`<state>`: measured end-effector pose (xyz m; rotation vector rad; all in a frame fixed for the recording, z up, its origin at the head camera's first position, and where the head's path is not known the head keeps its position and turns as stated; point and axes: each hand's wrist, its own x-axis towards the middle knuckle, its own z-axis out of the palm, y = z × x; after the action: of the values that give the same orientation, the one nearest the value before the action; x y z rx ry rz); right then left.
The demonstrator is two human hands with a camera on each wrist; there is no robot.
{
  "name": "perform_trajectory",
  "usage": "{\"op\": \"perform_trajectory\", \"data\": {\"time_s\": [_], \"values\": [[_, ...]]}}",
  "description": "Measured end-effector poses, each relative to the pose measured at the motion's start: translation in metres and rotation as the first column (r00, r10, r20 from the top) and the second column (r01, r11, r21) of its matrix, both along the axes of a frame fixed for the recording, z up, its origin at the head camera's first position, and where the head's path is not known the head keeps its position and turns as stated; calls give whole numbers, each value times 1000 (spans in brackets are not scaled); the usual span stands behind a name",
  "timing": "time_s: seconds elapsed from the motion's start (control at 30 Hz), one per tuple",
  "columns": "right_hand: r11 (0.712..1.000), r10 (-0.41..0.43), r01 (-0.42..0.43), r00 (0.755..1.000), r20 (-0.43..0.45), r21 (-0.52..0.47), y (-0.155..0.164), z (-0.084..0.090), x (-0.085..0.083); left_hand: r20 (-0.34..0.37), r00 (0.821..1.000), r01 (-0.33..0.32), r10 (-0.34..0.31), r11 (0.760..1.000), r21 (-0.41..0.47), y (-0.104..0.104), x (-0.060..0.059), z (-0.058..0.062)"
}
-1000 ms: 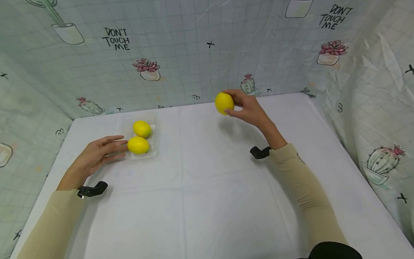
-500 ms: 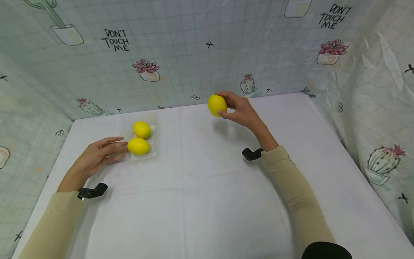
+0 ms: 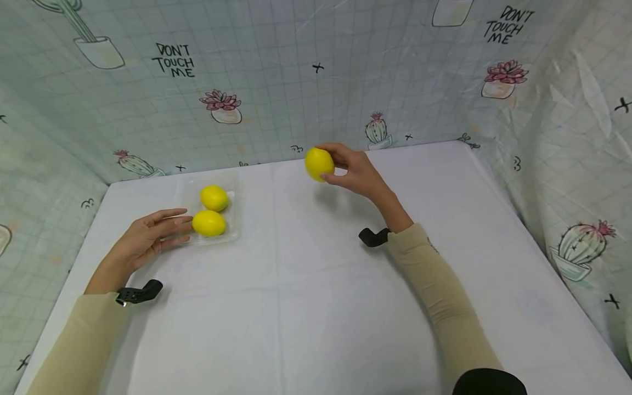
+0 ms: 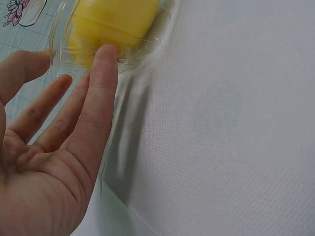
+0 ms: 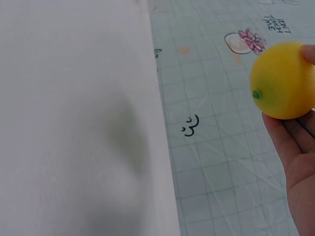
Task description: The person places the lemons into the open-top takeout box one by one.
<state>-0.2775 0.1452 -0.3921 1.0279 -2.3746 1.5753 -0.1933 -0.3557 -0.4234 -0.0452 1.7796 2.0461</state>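
Note:
My right hand (image 3: 345, 170) holds a yellow lemon (image 3: 319, 164) in its fingertips, raised above the white table near the back edge; the right wrist view shows the lemon (image 5: 283, 81) close up against the fingers. A clear plastic tray (image 3: 232, 233) at the left carries two more lemons, the far one (image 3: 214, 198) and the near one (image 3: 209, 223). My left hand (image 3: 153, 233) lies flat on the table with straight fingers touching the tray's left side; in the left wrist view its fingertips (image 4: 103, 64) rest against the tray rim (image 4: 152, 44).
A white cloth covers the table (image 3: 316, 307). Cactus-patterned sheeting (image 3: 276, 82) walls in the back, left and right sides. Black wrist mounts sit at both sleeves (image 3: 140, 292) (image 3: 372, 237).
My right hand has carried the lemon leftward and slightly nearer along the back of the table. The left hand and the tray have stayed put.

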Motion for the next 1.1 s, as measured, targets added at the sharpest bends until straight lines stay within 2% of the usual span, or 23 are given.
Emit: {"op": "perform_trajectory", "data": {"time_s": [0.23,0.47,0.77,0.9,1.1], "values": [[1000,25,-25,1000,-13,-13,-15,2,0,3,1000,-3,3,1000,9,2,0,2],[999,35,-35,999,2,-27,-30,1,-1,1,1000,-23,23,999,-24,3,0,4],[997,60,-61,998,-17,-41,-43,5,0,15,1000,-25,25,1000,7,3,-1,2],[996,69,-72,997,-42,-53,-47,5,0,13,999,-32,32,999,-16,3,-1,0],[994,81,-82,996,-28,-74,-53,10,1,25,999,-45,46,998,-38,3,-1,1]]}}
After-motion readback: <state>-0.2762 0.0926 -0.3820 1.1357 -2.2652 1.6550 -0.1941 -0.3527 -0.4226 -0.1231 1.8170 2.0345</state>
